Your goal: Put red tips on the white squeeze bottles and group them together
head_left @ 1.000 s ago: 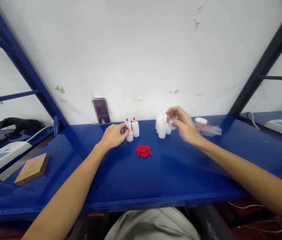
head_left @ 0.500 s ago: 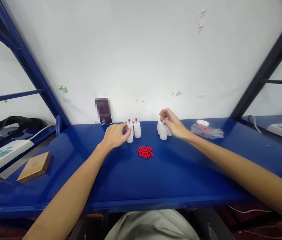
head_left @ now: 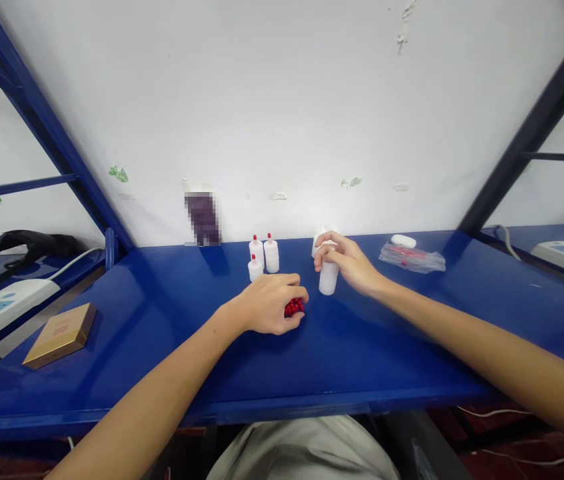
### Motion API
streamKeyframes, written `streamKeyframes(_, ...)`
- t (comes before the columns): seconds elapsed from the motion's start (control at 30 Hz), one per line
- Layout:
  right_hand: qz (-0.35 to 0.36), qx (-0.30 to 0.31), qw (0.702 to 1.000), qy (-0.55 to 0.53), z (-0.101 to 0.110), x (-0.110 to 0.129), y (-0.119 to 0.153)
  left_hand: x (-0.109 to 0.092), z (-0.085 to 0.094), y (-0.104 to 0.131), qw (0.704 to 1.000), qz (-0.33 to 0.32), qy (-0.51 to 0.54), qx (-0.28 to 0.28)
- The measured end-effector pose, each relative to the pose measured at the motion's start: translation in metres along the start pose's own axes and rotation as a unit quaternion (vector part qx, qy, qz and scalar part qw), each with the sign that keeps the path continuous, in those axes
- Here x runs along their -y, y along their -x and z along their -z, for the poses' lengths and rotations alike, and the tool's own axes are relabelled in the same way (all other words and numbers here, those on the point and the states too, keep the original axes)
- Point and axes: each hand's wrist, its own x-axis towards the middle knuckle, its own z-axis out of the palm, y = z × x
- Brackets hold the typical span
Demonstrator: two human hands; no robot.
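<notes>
My left hand (head_left: 275, 305) is over the pile of small red caps (head_left: 294, 307), thumb and fingers apart around it. Part of the pile is hidden beneath the hand. Behind that hand stand three white bottles with red tips, a front one (head_left: 255, 268) and two (head_left: 271, 255) further back. My right hand (head_left: 347, 263) has its fingers wrapped round the top of a white bottle (head_left: 329, 278). More white bottles (head_left: 316, 245) stand behind the right hand, mostly hidden by it.
A gold box (head_left: 61, 335) lies at the left of the blue table (head_left: 262, 373). A phone (head_left: 205, 219) leans on the wall. A clear plastic bag (head_left: 415, 259) and a white oval object (head_left: 403, 241) lie at the right. White power strips are at both sides.
My left hand has moved from the red-tipped bottles right and nearer, to the red caps. My right hand has brought a white bottle slightly nearer, away from the others. The view has shifted a little.
</notes>
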Motion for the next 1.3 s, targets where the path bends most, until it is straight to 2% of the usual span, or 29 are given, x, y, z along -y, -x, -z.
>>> streamKeyframes(0.1, -0.048, 0.004, 0.998, -0.048, -0.005, 0.0, 0.014, 0.0, -0.003, 0.0, 1.0, 0.003, -0.009, 0.012)
streamKeyframes(0.23, -0.088, 0.038, 0.992, -0.076, -0.006, -0.005, 0.023, 0.002, -0.005, 0.0, 1.0, 0.017, -0.008, 0.019)
streamKeyframes(0.57, -0.09, 0.073, 0.992, -0.054, -0.006, -0.018, 0.02, 0.006, -0.01, 0.0, 0.999, 0.03, 0.021, 0.037)
streamKeyframes(0.7, -0.06, 0.065, 0.996, -0.001, -0.005, -0.019, 0.021, 0.005, -0.012, -0.001, 0.999, 0.026, 0.024, 0.036)
streamKeyframes(0.83, -0.079, 0.053, 0.995, 0.002, -0.004, -0.02, 0.023, 0.005, -0.014, 0.0, 0.998, 0.025, 0.047, 0.022)
streamKeyframes(0.93, -0.063, 0.064, 0.996, 0.007, -0.006, -0.017, 0.025, 0.004, -0.015, -0.001, 0.995, 0.017, 0.091, -0.028)
streamKeyframes(1.03, -0.03, 0.074, 0.997, 0.017, -0.01, -0.011, 0.027, 0.003, -0.015, -0.004, 0.979, 0.02, 0.154, -0.133)
streamKeyframes(1.13, 0.007, 0.077, 0.994, 0.083, -0.014, -0.007, 0.03, 0.001, -0.013, -0.008, 0.939, 0.075, 0.205, -0.266)
streamKeyframes(1.2, 0.044, 0.072, 0.983, 0.166, -0.016, -0.007, 0.031, -0.001, -0.012, -0.01, 0.909, 0.112, 0.228, -0.33)
streamKeyframes(1.3, 0.084, 0.069, 0.956, 0.271, -0.018, -0.007, 0.033, -0.005, -0.011, -0.011, 0.898, 0.115, 0.242, -0.35)
